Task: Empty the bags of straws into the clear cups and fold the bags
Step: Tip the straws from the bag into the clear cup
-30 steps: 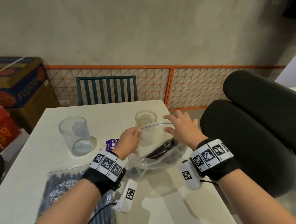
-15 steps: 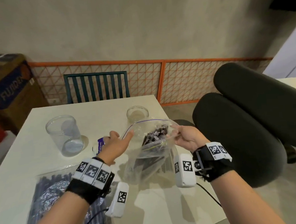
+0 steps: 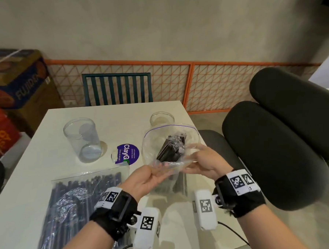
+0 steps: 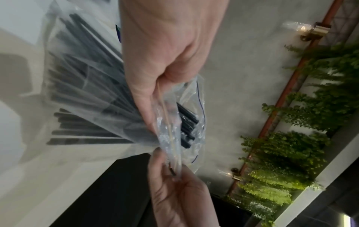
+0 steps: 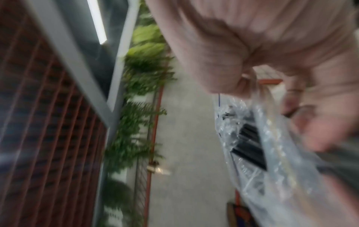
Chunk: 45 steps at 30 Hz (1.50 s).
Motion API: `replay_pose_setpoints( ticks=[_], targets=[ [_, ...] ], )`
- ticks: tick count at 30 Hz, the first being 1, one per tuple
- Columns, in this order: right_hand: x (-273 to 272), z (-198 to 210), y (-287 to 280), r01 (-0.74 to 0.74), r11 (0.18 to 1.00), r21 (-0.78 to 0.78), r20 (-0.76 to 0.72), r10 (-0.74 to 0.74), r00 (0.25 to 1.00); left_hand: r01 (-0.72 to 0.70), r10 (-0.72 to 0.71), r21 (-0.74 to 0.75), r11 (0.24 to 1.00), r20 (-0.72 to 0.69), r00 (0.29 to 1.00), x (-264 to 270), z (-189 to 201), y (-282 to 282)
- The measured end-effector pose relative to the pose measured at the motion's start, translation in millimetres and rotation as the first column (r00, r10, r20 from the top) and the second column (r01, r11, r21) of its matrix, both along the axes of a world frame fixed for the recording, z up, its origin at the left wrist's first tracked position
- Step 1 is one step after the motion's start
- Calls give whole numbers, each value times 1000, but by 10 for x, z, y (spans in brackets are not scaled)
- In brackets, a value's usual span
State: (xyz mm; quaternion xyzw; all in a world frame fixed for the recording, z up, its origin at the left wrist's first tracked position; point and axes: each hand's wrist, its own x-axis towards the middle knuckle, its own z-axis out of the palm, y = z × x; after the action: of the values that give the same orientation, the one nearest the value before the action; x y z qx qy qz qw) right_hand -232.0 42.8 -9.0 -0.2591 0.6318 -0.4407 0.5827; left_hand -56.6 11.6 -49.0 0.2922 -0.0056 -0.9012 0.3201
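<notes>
Since a moment ago both hands have drawn closer together at the near rim of the open bag [image 3: 170,143], whose mouth now gapes wider toward the far cup. The left hand [image 3: 145,177] pinches that near edge between thumb and fingers, and the right hand [image 3: 203,160] pinches the same edge just beside it, fingers curled around the plastic. Inside the raised bag, a bundle of black straws [image 3: 171,147] stands tilted. Behind it, a small clear cup [image 3: 161,118] stands on the white table [image 3: 121,115], with a larger clear cup [image 3: 82,140] well to the left. A second bag of straws [image 3: 74,201] lies flat by the left forearm, near a purple sticker [image 3: 127,154].
</notes>
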Motion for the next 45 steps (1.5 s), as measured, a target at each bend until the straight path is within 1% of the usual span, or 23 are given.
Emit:
replay_pose_setpoints(
  ticks=[2,4,7,9,11,12,13,16,19,21,23,25,26,29,31,33,36,37,39,40,42,43,45],
  targets=[
    [21,-90,-12,134,990,-35,279,-119,953,-17,16,14,1000,49,999,-31,-88,-16],
    [66,-162,-26,236,972,-13,455,-204,867,-11,9,17,1000,132,991,-29,-197,-79],
    [144,-215,2,229,974,5,567,-191,801,10,-9,-3,1000,232,973,-3,-176,-77],
    [174,-212,47,191,982,3,540,-162,826,124,-72,-101,987,415,907,40,-78,-27],
    [176,-214,80,128,992,-24,491,-99,866,224,-25,-225,948,652,758,108,-48,-47],
    [158,-231,83,100,995,-29,453,-76,888,275,4,-275,921,713,701,147,-46,-81],
    [147,-238,82,75,996,-37,429,-52,902,304,12,-301,904,729,684,178,-37,-125],
    [140,-244,95,-58,997,-55,295,72,953,291,-56,-242,926,673,738,209,-12,-253],
    [144,-210,135,-210,977,-23,114,212,971,319,-103,-202,926,678,728,164,-9,-324],
    [159,-85,168,-182,983,3,-157,181,971,334,-117,-210,919,663,740,135,-71,-333],
    [90,-26,169,-112,990,-91,-447,60,892,347,-116,-221,912,671,733,123,-106,-328],
    [23,15,145,-151,957,-246,-549,-10,835,349,-89,-235,907,703,705,104,-96,-328],
    [15,38,135,-202,939,-278,-547,18,837,349,-75,-242,905,718,692,90,-107,-331],
    [44,51,44,-213,945,-248,-453,80,888,371,-66,-246,895,750,658,33,-98,-311],
    [29,-15,-56,-79,985,-152,-297,31,954,339,-73,-258,905,691,719,10,-111,-319],
    [-15,-164,-188,44,999,-11,-45,-44,998,293,-57,-266,918,645,762,18,-116,-329],
    [-29,-302,-296,173,983,68,138,-181,974,238,-5,-269,933,652,758,65,-142,-288],
    [-8,-269,-281,194,979,66,214,-203,955,249,-24,-231,941,685,728,79,-155,-266],
    [-7,-231,-218,166,986,-22,393,-144,908,260,-93,-119,958,731,676,123,-174,-212],
    [-2,-200,-177,112,991,-80,424,-68,903,248,-121,-73,966,719,684,144,-182,-193],
    [46,-162,-86,-34,991,-127,267,67,961,206,-135,-36,978,641,755,143,-218,-202],
    [65,-159,-55,-81,991,-111,75,89,993,179,-116,-42,983,611,783,125,-247,-224],
    [17,-249,-22,-37,999,-16,-264,31,964,119,-81,-27,992,583,808,101,-267,-266]
  ],
)
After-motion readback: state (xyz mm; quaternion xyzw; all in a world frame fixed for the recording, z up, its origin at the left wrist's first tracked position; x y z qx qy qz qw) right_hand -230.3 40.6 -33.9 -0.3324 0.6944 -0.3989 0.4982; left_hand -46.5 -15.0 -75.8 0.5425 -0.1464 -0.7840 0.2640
